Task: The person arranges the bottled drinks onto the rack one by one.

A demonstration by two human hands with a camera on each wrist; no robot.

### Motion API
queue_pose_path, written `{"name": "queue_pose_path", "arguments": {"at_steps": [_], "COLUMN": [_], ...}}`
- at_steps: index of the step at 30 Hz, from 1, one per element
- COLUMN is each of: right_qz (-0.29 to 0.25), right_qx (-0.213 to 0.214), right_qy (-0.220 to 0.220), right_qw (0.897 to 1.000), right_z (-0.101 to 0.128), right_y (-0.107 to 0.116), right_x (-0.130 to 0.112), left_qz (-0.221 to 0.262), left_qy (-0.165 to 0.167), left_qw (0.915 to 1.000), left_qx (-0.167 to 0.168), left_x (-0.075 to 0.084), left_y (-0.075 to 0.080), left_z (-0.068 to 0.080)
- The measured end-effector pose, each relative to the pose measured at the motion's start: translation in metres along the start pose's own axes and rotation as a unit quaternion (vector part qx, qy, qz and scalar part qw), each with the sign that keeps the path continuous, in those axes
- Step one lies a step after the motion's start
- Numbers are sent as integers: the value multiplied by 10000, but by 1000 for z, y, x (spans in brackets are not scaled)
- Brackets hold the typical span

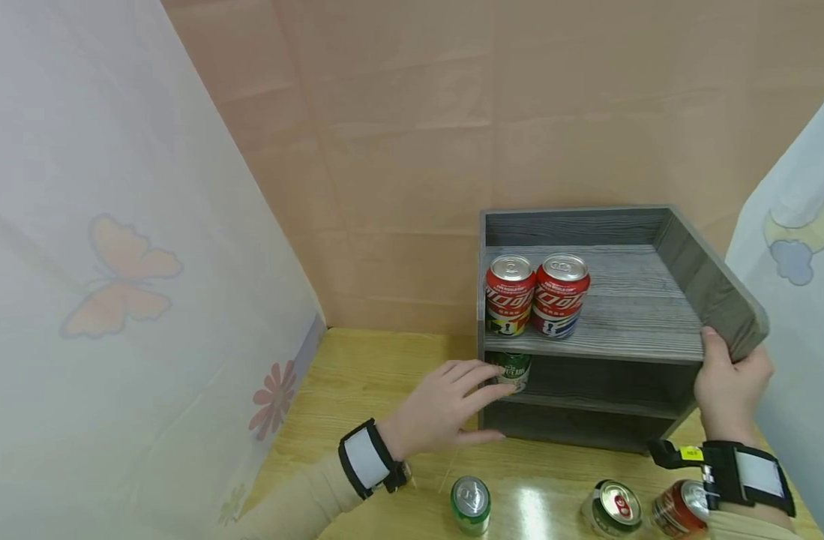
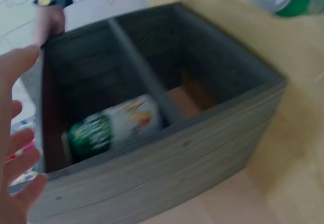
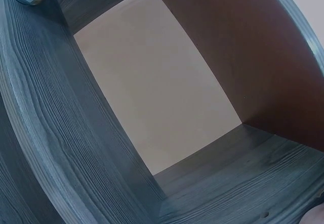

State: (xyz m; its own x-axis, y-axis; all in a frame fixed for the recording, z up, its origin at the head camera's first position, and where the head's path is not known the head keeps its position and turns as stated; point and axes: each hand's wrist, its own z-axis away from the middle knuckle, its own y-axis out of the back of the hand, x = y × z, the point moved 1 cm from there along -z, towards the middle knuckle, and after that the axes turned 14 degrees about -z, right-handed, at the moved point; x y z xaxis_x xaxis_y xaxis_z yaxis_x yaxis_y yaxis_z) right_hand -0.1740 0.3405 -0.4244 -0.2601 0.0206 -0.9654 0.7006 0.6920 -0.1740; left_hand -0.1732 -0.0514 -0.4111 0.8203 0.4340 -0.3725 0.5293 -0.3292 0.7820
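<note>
A grey wood-grain shelf unit (image 1: pixel 627 300) stands on the table. My right hand (image 1: pixel 732 386) grips its front right edge, the thumb on the upper board. A green and white can (image 1: pixel 513 369) is in the middle compartment at the left; in the left wrist view this can (image 2: pixel 111 128) appears against the side wall. My left hand (image 1: pixel 445 409) reaches to the opening beside it, fingers extended and spread, and the left wrist view shows them apart from the can. Two red cans (image 1: pixel 509 296) stand side by side on the top level, at its left.
Nearer on the wooden table (image 1: pixel 385 375) stand a green can (image 1: pixel 470 504), a dark green can with a red tab (image 1: pixel 612 510) and a red can (image 1: pixel 681 508) close to my right wrist. Printed white cloth (image 1: pixel 128 225) hangs at both sides, with brown sheeting (image 1: pixel 398 150) behind.
</note>
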Motion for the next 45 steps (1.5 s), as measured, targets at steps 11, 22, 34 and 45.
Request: {"name": "queue_pose_path", "arguments": {"at_steps": [11,22,34,45], "right_qz": [-1,63,124,62], "right_qx": [-50,-46,-29,-4], "right_qy": [-47,6,91,33], "right_qw": [10000,10000,9999,10000], "right_z": [1,2,2,0], "right_y": [1,1,1,0], "right_x": [-1,-2,-1,1], "left_qz": [1126,1353,1778,2049], "left_qy": [-212,-374,-486,-108], "left_qw": [9615,9284,9151,9098], "left_qx": [-2498,-3440,-3587,-3608], "left_x": [46,69,77,82], "left_y": [-30,-53,-69,-93], "left_z": [39,64,78,87]}}
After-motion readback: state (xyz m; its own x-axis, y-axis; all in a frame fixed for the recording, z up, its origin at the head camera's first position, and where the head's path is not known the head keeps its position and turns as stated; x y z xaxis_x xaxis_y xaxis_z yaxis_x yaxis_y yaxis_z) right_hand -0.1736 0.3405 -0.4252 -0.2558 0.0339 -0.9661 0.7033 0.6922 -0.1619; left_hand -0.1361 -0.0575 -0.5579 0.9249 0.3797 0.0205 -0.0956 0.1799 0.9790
